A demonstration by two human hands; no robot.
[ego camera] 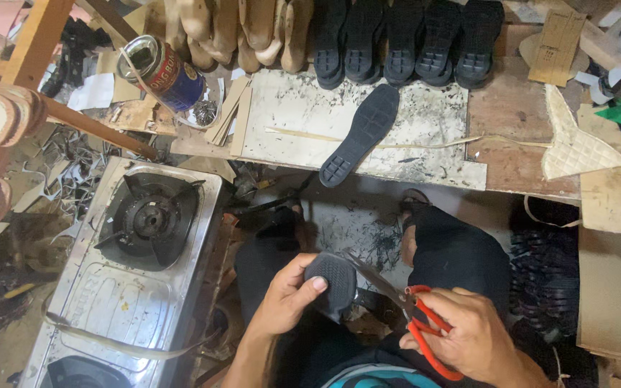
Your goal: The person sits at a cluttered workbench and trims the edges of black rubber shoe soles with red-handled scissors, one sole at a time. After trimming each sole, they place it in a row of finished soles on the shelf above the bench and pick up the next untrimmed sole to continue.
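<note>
Cluttered workbench [512, 154]; sole [332, 280], scissors [418, 320].

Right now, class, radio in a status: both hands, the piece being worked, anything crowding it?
Left hand grips black rubber sole. Right hand works red-handled scissors, blades at sole's edge. Gas stove close at left; knees beneath.

Soft, even daylight falls from above you, bright on the pale surface [368, 136] beyond your grip. Glare glints off the steel stove [109, 302] left of your grip and off the tin can [163, 72] farther up. Your lap beneath the grip sits in deep shadow. Edges bend slightly; the focus stays sharp throughout.
</note>
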